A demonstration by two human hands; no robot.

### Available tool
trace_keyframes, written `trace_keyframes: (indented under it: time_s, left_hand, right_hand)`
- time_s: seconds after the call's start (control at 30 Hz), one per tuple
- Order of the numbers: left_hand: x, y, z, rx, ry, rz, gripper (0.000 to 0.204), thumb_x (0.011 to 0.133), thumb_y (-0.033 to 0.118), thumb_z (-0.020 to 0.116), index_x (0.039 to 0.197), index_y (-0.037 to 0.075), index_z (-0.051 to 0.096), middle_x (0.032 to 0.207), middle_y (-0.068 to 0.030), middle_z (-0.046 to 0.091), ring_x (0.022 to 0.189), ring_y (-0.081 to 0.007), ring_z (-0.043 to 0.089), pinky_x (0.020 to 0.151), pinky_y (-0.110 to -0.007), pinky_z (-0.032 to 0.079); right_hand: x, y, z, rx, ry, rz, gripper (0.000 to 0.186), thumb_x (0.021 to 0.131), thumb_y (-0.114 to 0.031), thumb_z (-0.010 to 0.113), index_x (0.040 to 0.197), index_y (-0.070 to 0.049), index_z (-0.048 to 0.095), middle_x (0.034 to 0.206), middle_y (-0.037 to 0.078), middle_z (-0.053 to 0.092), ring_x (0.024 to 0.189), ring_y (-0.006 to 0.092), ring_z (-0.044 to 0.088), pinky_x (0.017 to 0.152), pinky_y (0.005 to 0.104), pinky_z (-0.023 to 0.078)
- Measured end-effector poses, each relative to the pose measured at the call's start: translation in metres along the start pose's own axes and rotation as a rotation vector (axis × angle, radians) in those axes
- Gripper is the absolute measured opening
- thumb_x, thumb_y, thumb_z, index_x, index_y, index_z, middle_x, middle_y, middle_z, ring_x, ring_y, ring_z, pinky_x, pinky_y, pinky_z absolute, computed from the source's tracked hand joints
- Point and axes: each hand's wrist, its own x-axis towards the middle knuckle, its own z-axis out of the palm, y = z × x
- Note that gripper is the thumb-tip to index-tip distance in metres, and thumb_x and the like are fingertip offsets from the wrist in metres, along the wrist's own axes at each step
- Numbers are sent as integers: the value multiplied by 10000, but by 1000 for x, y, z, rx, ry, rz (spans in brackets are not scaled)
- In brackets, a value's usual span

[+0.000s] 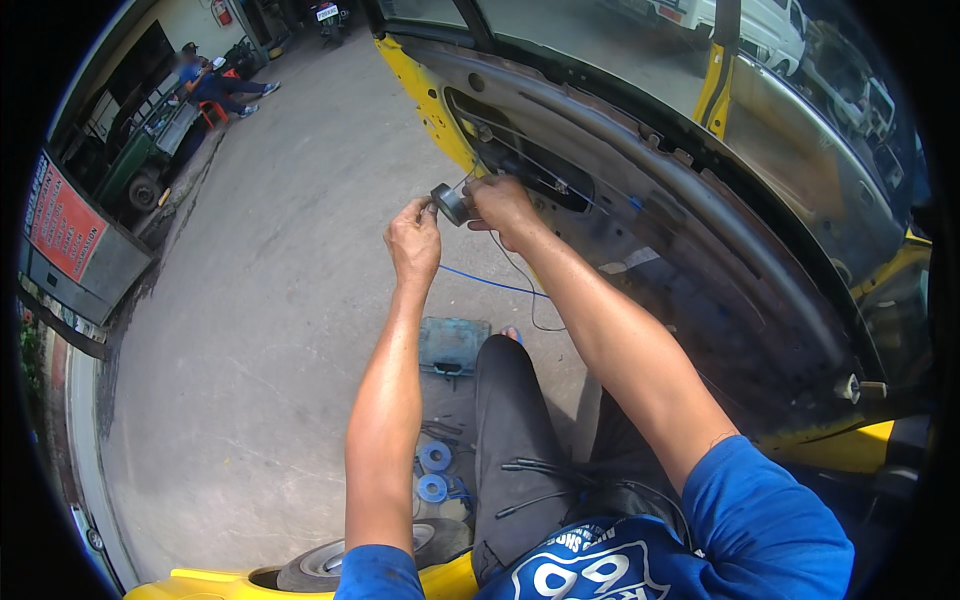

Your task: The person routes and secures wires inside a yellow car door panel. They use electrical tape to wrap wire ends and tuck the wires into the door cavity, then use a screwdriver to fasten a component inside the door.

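My left hand [412, 240] is closed, its fingertips pinching at the left side of a roll of black tape [449, 203]. My right hand [505, 208] is closed just right of the roll, fingers bent beside a thin dark wire [519, 268] that loops down below it; what exactly they grip is hidden. Both hands are in front of the open yellow car door [418, 90], whose bare inner panel [700, 310] shows holes and rods. A blue wire [480, 279] runs behind my forearms toward the door.
A teal case [450, 345], blue coils [435, 456] and loose tools lie on the concrete by my legs, near a tyre [330, 560]. A seated person [225, 85], a green cart [140, 150] and a red sign [65, 225] are at left; a white vehicle [690, 15] stands behind the door.
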Motion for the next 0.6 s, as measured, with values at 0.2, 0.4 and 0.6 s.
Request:
trace_keyframes:
  time_s: [0.2, 0.4, 0.6]
  left_hand:
    - [-2, 15, 4, 60, 22, -26, 184, 951, 148, 678, 1016, -2, 763, 825, -224, 726, 755, -362, 719, 720, -430, 531]
    - [0, 11, 2, -26, 89, 26, 194, 950, 158, 678, 1005, -4, 770, 838, -221, 733, 772, -329, 719, 742, -419, 532]
    - [-1, 8, 4, -142, -17, -99, 204, 956, 171, 686, 1014, -9, 764, 833, -168, 745, 785, -242, 697, 753, -380, 527]
  right_hand:
    - [3, -4, 7, -667, 95, -225, 518, 868, -403, 780, 1138, 32, 701, 1068, 225, 737, 1019, 329, 708, 923, 412, 529]
    - [-24, 30, -13, -325, -20, -446, 476, 910, -377, 760, 1122, 43, 688, 930, 157, 714, 875, 236, 671, 798, 374, 511]
    - [-27, 52, -16, -236, 23, -505, 349, 974, -259, 707, 1191, 14, 705, 996, 139, 716, 896, 222, 658, 814, 371, 513]
